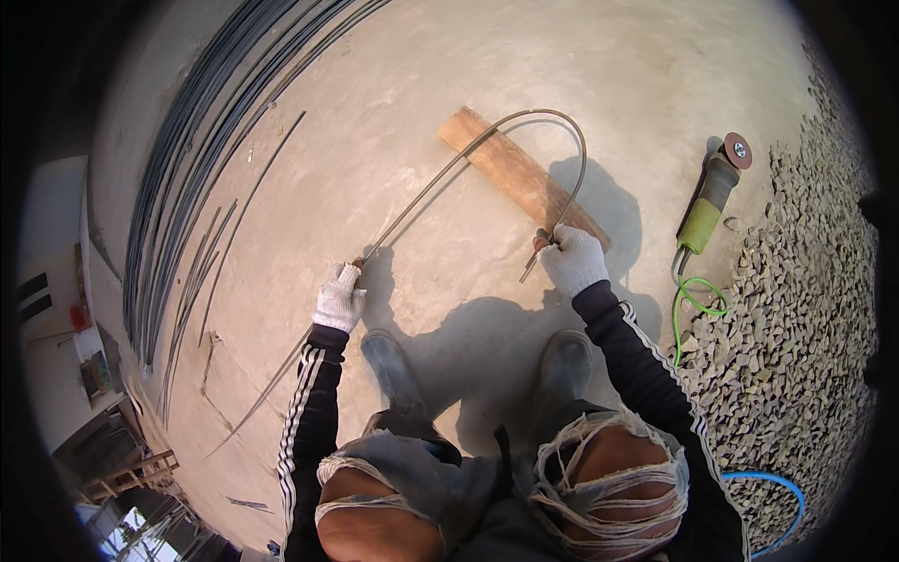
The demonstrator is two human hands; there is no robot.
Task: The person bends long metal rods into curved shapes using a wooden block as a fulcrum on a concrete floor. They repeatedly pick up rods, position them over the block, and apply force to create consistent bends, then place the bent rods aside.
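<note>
A thin steel rod [538, 110], bent into a wide hook, spans between my two hands. My left hand [340, 300], in a white knitted glove with bare fingertips, is closed round its straight part. In a matching glove, my right hand [573, 259] grips the hooked end, whose tip pokes out below the fingers. The curve passes above a wooden board [524, 173] lying slantwise on the concrete. Past my left wrist a thin line runs toward the lower left; I cannot tell whether it is the same rod.
Long dark steel rods [187, 187] lie bundled at the left, with shorter pieces [201, 258] beside them. On the right rests an angle grinder [716, 192] with a green cord [676, 323], beside a gravel heap [777, 347]. A blue hose [798, 501] curves at lower right.
</note>
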